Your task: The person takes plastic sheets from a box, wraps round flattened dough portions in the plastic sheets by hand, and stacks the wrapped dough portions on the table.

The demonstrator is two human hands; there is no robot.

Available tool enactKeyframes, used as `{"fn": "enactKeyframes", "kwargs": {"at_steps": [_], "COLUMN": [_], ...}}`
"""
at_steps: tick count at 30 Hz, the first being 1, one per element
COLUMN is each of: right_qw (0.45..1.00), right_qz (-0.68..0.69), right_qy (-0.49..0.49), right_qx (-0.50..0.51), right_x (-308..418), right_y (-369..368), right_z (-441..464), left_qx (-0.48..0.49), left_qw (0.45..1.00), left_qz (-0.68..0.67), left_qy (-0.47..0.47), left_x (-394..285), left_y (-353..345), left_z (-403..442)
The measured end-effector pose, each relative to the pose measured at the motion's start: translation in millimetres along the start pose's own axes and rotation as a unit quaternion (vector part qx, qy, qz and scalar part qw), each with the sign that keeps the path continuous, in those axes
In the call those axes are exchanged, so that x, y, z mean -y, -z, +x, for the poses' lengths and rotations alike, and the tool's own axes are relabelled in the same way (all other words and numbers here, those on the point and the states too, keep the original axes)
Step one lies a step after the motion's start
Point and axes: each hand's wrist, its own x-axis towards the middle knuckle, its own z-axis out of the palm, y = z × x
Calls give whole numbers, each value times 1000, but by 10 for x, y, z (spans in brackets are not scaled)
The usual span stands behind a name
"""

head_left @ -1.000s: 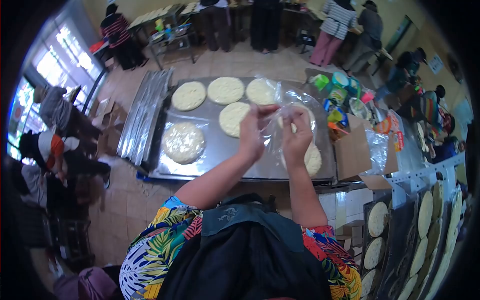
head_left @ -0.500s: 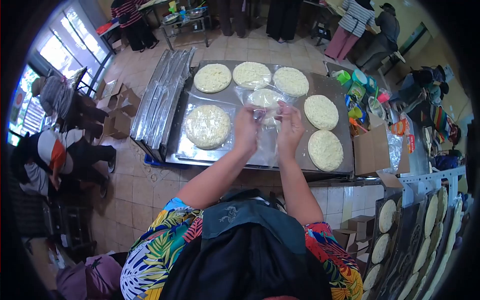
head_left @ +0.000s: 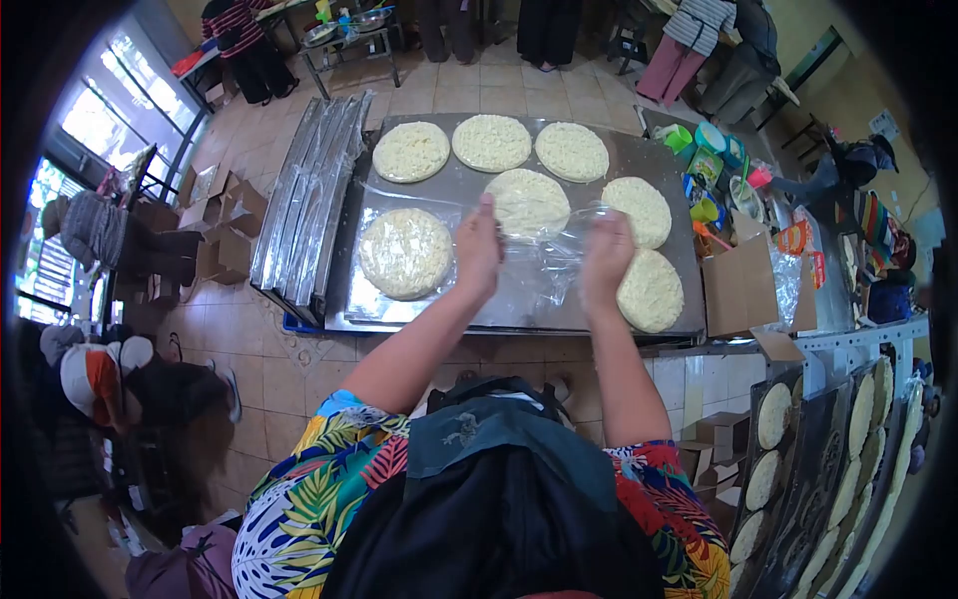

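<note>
A clear plastic bag [head_left: 544, 268] is stretched between my two hands above the metal tray [head_left: 479, 307]. My left hand [head_left: 479, 248] grips one side of it, thumb up. At the other side my right hand [head_left: 607, 262], slightly blurred, is closed on the plastic. Just beyond the film lies a round, pale, crumbly-topped flatbread [head_left: 527, 204]. Left of my left hand, another round flatbread [head_left: 405, 254] sits under shiny clear plastic. Beside my right hand are two bare rounds, the upper flatbread [head_left: 637, 213] and the lower flatbread [head_left: 651, 291]. Several more line the far edge.
Stacked metal trays [head_left: 311, 200] wrapped in plastic stand at the left. On the right are a cardboard box [head_left: 740, 290] and colourful plastic cups [head_left: 703, 210]. A rack [head_left: 818, 479] holds trays of rounds at lower right. Several people work around the room.
My hands have moved apart, the right one to the right, spreading the plastic wider between them. The round behind it shows more fully. The view has shifted slightly.
</note>
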Motion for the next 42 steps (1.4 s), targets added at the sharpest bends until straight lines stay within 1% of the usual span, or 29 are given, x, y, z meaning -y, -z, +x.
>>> {"fn": "enactKeyframes", "kwargs": {"at_steps": [1, 3, 4, 5, 7, 9, 11, 13, 14, 17, 18, 20, 21, 22, 23, 24, 26, 28, 29, 31, 33, 35, 36, 37, 38, 39, 40, 41, 42], "right_qw": [1000, 980, 963, 963, 919, 907, 839, 828, 817, 807, 807, 907, 912, 987, 988, 971, 897, 802, 799, 612, 615, 616, 621, 628, 639, 635, 625, 613, 606], "right_qz": [1, 106, 139, 139, 241, 261, 430, 424, 415, 431, 429, 178, 177, 31, -109, -78, -44, -65, -57, -262, -237, -210, -192, -172, -155, -148, -145, -140, -130], "right_qy": [-5, -148, -158, -159, -246, -258, -269, -306, -339, -369, -374, -289, -292, -97, 109, 151, 177, 298, 300, 295, 311, 324, 351, 378, 420, 422, 420, 418, 420], "right_qx": [-5, -84, -170, -166, -193, -207, -196, -203, -214, -167, -157, -249, -229, -124, -12, 166, 403, 513, 518, 685, 684, 687, 674, 659, 625, 630, 642, 655, 662], "right_x": [20, 102, 70, 48, -3, -198, -553, -393, -297, -265, -388, -760, -707, -580, -413, -186, 151, 207, 128, -110, -267, -382, -423, -453, -492, -475, -425, -387, -370], "right_y": [4, 107, 319, 328, 292, 267, 386, 311, 279, 292, 359, 442, 354, 219, 67, -107, -582, -1023, -1148, -1335, -1390, -1386, -1365, -1362, -1332, -1339, -1339, -1328, -1312], "right_z": [-6, 102, 287, 333, 298, 254, 265, 294, 282, 226, 237, 317, 307, 281, 245, 239, 38, -198, -215, -283, -289, -260, -246, -231, -249, -260, -269, -294, -328], "left_qx": [1, -48, -44, -25, -54, -73, -95, -84, -32, -80, -72, -92, -104, -116, -135, -149, -168, -178, -176, -209, -280, -333, -468, -588, -618, -625, -562, -458, -345], "left_qw": [1000, 997, 989, 975, 967, 954, 938, 921, 926, 918, 916, 912, 911, 911, 905, 904, 899, 894, 890, 883, 890, 873, 847, 797, 777, 771, 751, 678, 695], "left_qz": [6, -57, -144, -219, -249, -289, -329, -371, -359, -372, -374, -376, -373, -369, -373, -370, -371, -376, -384, -383, -330, -331, -233, -128, 14, 13, 251, 474, 535], "left_qy": [2, -1, 2, 27, 5, -21, -49, -83, -109, -109, -127, -136, -138, -141, -151, -155, -161, -168, -171, -175, -144, -133, -96, -55, -123, -123, -237, -327, -333], "left_x": [14, -28, -87, -111, -173, -153, -108, -98, -36, -100, -21, 2, 34, 64, 112, 161, 288, 416, 453, 549, 654, 753, 747, 724, 746, 705, 577, 457, 340], "left_y": [50, 196, 424, 554, 511, 701, 949, 1220, 1409, 1635, 1791, 1926, 1999, 2059, 2113, 2159, 2243, 2316, 2344, 2447, 2547, 2554, 2493, 2443, 2415, 2303, 2085, 1858, 1629], "left_z": [35, 216, 386, 467, 342, 427, 491, 569, 559, 405, 413, 334, 272, 217, 158, 128, 67, -18, -43, -100, -206, -313, -366, -414, -485, -570, -675, -774, -854]}}
